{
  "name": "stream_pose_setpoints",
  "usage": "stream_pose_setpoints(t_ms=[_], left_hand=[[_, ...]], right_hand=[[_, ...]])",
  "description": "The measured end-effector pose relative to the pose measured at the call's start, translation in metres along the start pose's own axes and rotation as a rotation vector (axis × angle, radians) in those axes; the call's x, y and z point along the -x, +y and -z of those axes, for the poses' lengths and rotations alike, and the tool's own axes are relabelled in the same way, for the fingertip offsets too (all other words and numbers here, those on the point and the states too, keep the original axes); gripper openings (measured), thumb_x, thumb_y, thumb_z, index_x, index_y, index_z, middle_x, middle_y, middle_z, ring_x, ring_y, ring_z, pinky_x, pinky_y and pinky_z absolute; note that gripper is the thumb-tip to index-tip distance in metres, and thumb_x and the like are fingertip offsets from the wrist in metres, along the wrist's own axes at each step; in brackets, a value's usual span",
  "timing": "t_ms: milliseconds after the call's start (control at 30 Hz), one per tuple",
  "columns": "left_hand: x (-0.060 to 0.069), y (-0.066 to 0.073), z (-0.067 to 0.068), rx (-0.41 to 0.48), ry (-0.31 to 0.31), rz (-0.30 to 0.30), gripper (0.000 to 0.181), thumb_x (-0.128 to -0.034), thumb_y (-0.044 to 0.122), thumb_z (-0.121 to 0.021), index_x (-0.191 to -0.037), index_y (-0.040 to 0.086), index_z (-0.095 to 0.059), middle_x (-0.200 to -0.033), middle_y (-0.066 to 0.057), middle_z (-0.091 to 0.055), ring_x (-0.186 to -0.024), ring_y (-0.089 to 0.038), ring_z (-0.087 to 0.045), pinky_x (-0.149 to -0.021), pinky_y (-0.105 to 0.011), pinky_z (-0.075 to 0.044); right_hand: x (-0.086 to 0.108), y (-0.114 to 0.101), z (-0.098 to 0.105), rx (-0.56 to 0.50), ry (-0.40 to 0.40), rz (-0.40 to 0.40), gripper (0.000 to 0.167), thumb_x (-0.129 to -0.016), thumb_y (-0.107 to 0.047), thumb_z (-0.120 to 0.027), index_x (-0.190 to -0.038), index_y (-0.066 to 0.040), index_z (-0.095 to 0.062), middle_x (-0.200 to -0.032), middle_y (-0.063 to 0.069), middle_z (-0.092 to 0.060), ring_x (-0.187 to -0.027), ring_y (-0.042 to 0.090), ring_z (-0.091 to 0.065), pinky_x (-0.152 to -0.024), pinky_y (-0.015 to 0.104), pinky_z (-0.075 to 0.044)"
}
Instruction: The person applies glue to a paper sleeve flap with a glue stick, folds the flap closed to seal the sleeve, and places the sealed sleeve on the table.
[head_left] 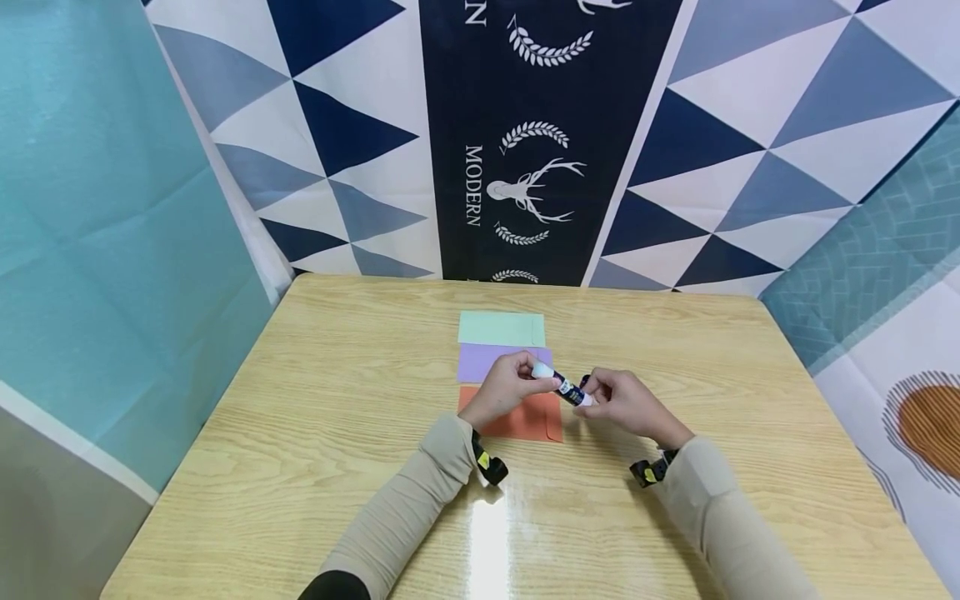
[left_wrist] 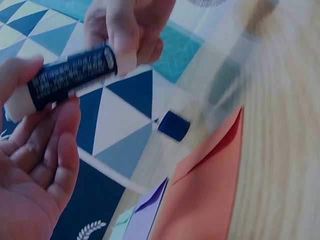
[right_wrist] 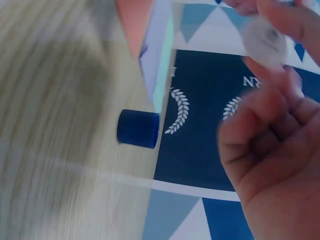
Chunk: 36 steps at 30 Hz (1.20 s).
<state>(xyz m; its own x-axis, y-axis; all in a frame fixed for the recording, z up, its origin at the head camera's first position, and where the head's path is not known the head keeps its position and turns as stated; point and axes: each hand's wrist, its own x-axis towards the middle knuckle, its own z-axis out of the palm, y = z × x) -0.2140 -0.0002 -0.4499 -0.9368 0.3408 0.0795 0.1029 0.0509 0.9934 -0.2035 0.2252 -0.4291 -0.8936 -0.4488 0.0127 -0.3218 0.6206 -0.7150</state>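
Note:
Above the table, both hands hold a glue stick [head_left: 572, 390] with a dark blue printed label, tilted down to the right. My left hand [head_left: 512, 385] grips its upper white end between thumb and fingers. At the other white end, my right hand [head_left: 626, 404] pinches with thumb and fingertips; the round end [right_wrist: 264, 42] shows in the right wrist view. A dark blue cap [left_wrist: 174, 125] stands apart on the table behind the right hand. Beneath the left hand lie an orange envelope [head_left: 525, 418] and, partly covered, a purple envelope [head_left: 478, 363].
A light green envelope [head_left: 501, 328] lies beyond the purple one, in a column with the others on the wooden table [head_left: 360, 375]. Behind the table's far edge hangs a patterned cloth [head_left: 525, 100] with triangles and a dark deer-print strip.

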Motion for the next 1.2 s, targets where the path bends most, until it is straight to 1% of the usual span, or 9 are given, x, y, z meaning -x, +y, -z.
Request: stream_pose_setpoints(t_ms=[133,233,433,533,700,767,933,1000,1200], left_hand=[[0.001,0.001,-0.004,-0.028,0.01,-0.001,0.022,-0.0824,0.015,-0.078,-0.083,0.001,-0.06,-0.073,0.005,-0.062,-0.063,-0.003,-0.051,-0.059,-0.019,-0.043],[0.001,0.002,-0.005,-0.017,0.038,-0.004,0.021,-0.0821,0.013,-0.078,-0.082,0.002,-0.06,-0.074,0.004,-0.063,-0.065,-0.003,-0.053,-0.061,-0.019,-0.045],[-0.001,0.001,-0.002,0.055,0.031,0.011,0.018,-0.0837,0.007,-0.075,-0.091,-0.002,-0.062,-0.084,-0.006,-0.07,-0.074,-0.002,-0.063,-0.077,-0.034,-0.058],[0.0,0.002,0.0,0.054,0.02,0.008,0.019,-0.084,0.008,-0.075,-0.093,-0.003,-0.062,-0.084,-0.006,-0.07,-0.074,-0.003,-0.063,-0.082,-0.046,-0.057],[0.0,0.002,0.002,0.034,0.008,0.001,0.02,-0.0835,0.011,-0.076,-0.088,-0.002,-0.062,-0.078,-0.001,-0.069,-0.07,-0.003,-0.063,-0.083,-0.058,-0.052],[0.0,0.002,0.002,0.02,0.016,0.002,0.019,-0.083,0.012,-0.077,-0.087,0.0,-0.063,-0.077,0.0,-0.069,-0.069,-0.003,-0.063,-0.081,-0.057,-0.052],[0.0,0.003,0.0,-0.004,0.066,0.017,0.022,-0.0818,0.014,-0.079,-0.087,-0.001,-0.064,-0.079,-0.009,-0.072,-0.066,-0.003,-0.06,-0.069,-0.034,-0.055],[0.001,0.002,-0.002,0.001,0.08,0.025,0.022,-0.0813,0.014,-0.079,-0.087,-0.002,-0.064,-0.077,-0.008,-0.07,-0.065,-0.003,-0.057,-0.064,-0.025,-0.05],[0.001,-0.001,-0.001,0.048,0.086,0.028,0.02,-0.0827,0.012,-0.077,-0.087,0.0,-0.061,-0.078,-0.001,-0.069,-0.069,-0.003,-0.06,-0.067,-0.021,-0.05]], right_hand=[[0.0,0.001,-0.002,0.067,0.043,0.022,0.031,-0.075,-0.016,-0.083,-0.079,-0.007,-0.054,-0.062,-0.003,-0.044,-0.055,0.006,-0.04,-0.051,0.022,-0.036],[-0.001,0.003,0.0,-0.002,0.009,0.022,0.027,-0.078,-0.014,-0.081,-0.086,-0.005,-0.057,-0.068,-0.001,-0.05,-0.059,0.006,-0.044,-0.053,0.021,-0.039],[-0.004,0.006,0.007,-0.139,-0.131,-0.011,0.024,-0.094,-0.019,-0.065,-0.109,-0.001,-0.067,-0.08,0.012,-0.062,-0.067,0.01,-0.055,-0.061,0.027,-0.05],[-0.003,0.006,0.008,-0.145,-0.163,-0.007,0.025,-0.097,-0.022,-0.061,-0.105,0.001,-0.066,-0.08,0.014,-0.064,-0.067,0.013,-0.058,-0.062,0.03,-0.051],[-0.002,0.001,0.006,-0.092,-0.124,-0.005,0.019,-0.092,-0.023,-0.068,-0.09,-0.004,-0.068,-0.069,0.002,-0.056,-0.058,0.008,-0.047,-0.053,0.023,-0.039],[-0.003,-0.001,0.004,-0.069,-0.078,0.002,0.015,-0.087,-0.02,-0.073,-0.087,-0.006,-0.068,-0.068,-0.001,-0.053,-0.057,0.006,-0.043,-0.052,0.021,-0.036],[-0.005,-0.004,-0.003,-0.001,0.036,0.008,0.024,-0.076,-0.015,-0.083,-0.084,-0.007,-0.062,-0.067,-0.002,-0.049,-0.057,0.005,-0.041,-0.051,0.02,-0.035],[-0.005,-0.004,-0.005,0.0,0.039,0.002,0.028,-0.075,-0.015,-0.084,-0.085,-0.007,-0.059,-0.068,-0.002,-0.049,-0.058,0.005,-0.041,-0.051,0.02,-0.036],[-0.004,-0.002,-0.001,-0.085,0.0,0.001,0.026,-0.081,-0.015,-0.079,-0.098,-0.003,-0.063,-0.075,0.0,-0.055,-0.062,0.005,-0.046,-0.056,0.02,-0.04]])
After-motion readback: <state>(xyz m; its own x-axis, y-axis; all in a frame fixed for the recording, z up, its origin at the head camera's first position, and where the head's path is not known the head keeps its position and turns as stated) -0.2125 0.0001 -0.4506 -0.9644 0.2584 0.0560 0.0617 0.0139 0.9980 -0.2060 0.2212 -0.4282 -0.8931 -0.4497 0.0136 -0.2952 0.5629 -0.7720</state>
